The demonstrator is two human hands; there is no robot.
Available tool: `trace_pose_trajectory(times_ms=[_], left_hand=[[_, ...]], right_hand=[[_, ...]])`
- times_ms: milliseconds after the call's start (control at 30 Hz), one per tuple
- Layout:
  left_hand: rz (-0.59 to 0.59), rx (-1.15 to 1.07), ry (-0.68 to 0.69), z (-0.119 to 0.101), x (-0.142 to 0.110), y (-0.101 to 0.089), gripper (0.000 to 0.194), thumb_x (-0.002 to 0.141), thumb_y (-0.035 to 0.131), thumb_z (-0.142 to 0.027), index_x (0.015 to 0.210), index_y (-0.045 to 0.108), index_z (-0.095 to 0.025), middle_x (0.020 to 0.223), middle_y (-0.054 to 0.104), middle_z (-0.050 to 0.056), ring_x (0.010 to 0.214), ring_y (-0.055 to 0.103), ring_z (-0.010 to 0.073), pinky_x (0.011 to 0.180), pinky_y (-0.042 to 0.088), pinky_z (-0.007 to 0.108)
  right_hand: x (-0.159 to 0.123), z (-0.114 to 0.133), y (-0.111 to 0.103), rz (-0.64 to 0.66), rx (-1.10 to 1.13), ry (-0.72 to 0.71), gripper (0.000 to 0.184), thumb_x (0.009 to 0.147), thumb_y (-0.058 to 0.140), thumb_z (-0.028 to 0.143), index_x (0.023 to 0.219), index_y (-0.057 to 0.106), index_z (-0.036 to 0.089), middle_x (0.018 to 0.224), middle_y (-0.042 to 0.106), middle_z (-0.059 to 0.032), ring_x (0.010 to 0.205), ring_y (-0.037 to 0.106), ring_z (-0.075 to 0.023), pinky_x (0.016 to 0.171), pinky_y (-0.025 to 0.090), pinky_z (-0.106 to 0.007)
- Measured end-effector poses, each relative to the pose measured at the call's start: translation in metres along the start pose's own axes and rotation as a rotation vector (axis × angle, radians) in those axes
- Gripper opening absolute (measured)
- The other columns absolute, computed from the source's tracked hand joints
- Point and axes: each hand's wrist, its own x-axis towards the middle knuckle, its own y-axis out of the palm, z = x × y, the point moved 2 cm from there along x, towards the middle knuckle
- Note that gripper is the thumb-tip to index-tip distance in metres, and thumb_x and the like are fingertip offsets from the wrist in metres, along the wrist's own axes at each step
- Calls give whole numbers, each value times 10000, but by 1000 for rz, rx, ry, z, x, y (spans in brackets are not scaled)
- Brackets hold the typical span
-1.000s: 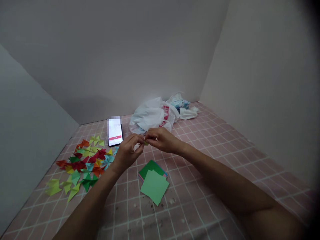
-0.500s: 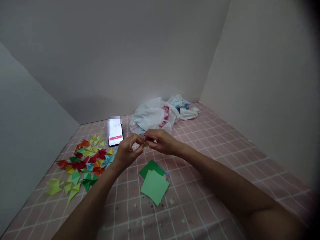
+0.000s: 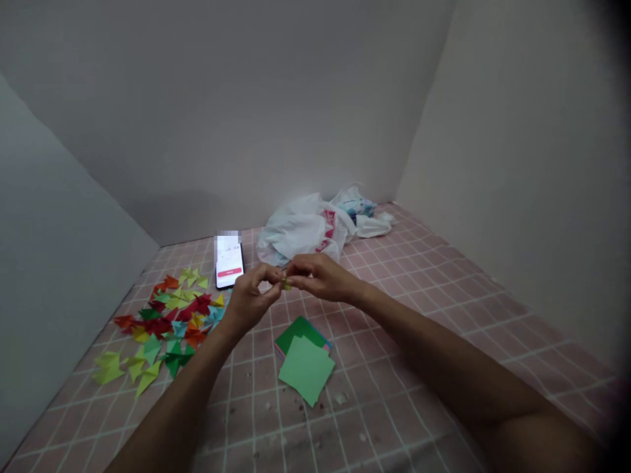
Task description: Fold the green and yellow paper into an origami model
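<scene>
Between my fingertips is a small piece of yellow-green folded paper (image 3: 286, 284), mostly covered by the fingers. My left hand (image 3: 252, 294) pinches it from the left, thumb and index finger closed. From the right, my right hand (image 3: 320, 277) pinches the same paper, its fingers curled. Below the hands lies a stack of square paper sheets (image 3: 308, 371), light green over dark green, with other colours at the edge. Left of my left forearm spreads a pile of folded paper cranes (image 3: 160, 326) in red, orange, yellow, green and light blue.
A lit phone (image 3: 229, 259) lies behind the cranes. At the back sit a crumpled white plastic bag (image 3: 296, 230), a blue-and-white packet (image 3: 357, 203) and a white tissue (image 3: 373, 226). The pink checked cloth (image 3: 419, 276) meets grey walls at the back and sides.
My right thumb has straightened and shifted against the paper, with the fingers regripping slightly. Both hands stay in nearly the same place. The whole view has shifted slightly.
</scene>
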Motion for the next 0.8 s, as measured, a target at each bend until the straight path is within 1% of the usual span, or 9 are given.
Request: trace_pose_trajectory(times_ms=[100, 233, 400, 500, 600, 700, 733, 800], left_hand=[[-6, -89, -100, 1, 0, 1, 32, 797, 662, -168, 803, 642, -192, 786, 687, 22, 740, 662, 165, 698, 518, 285], [-17, -198, -173, 1, 0, 3, 92, 801, 698, -181, 852, 623, -193, 820, 661, 19, 763, 640, 158, 722, 513, 283], [-11, -270, -178, -1, 0, 4, 155, 808, 718, -170, 880, 584, -199, 863, 641, 18, 785, 617, 148, 742, 502, 280], [-2, -323, -206, -1, -1, 5, 164, 816, 726, -184, 884, 577, -198, 863, 640, 13, 787, 615, 141, 745, 498, 274], [11, -437, -276, -3, 0, 5, 200, 795, 753, -203, 866, 566, -195, 832, 637, -1, 764, 617, 130, 724, 499, 261], [1, -545, -359, -6, 2, 4, 250, 757, 785, -211, 856, 556, -192, 807, 654, -7, 751, 626, 127, 708, 503, 253], [-15, -566, -382, -6, 2, 3, 266, 743, 796, -211, 852, 554, -191, 799, 659, -9, 745, 627, 126, 703, 502, 251], [-60, -585, -413, -6, 3, 3, 293, 714, 817, -214, 840, 554, -189, 788, 661, -14, 734, 623, 121, 696, 498, 245]], right_hand=[[0, -2, 2, -9, 16, 8, 236, 906, 673, 317, 766, 610, 138, 703, 603, -7, 652, 525, -114, 615, 367, -242], [1, -4, 6, -37, 27, 30, 273, 920, 649, 337, 735, 592, 144, 656, 557, 14, 610, 472, -101, 585, 337, -243], [-2, -2, 9, -73, 23, 33, 197, 892, 587, 188, 699, 573, 148, 634, 530, 24, 599, 453, -95, 580, 322, -244], [-3, 0, 9, -83, 50, 30, 209, 882, 572, 180, 675, 564, 151, 618, 525, 26, 588, 448, -95, 573, 319, -244], [-3, -1, 8, -55, 144, 82, 238, 895, 570, 229, 669, 560, 155, 595, 533, 27, 558, 464, -93, 553, 335, -237], [-2, -4, 7, 6, 281, 152, 304, 949, 506, 312, 690, 561, 161, 586, 565, 16, 547, 520, -99, 558, 391, -236], [-1, -4, 6, 16, 322, 166, 305, 956, 494, 331, 713, 568, 161, 599, 579, 10, 555, 541, -102, 565, 410, -238], [-1, -6, 6, 21, 382, 186, 246, 933, 529, 336, 774, 588, 157, 635, 594, 8, 573, 565, -106, 570, 433, -240]])
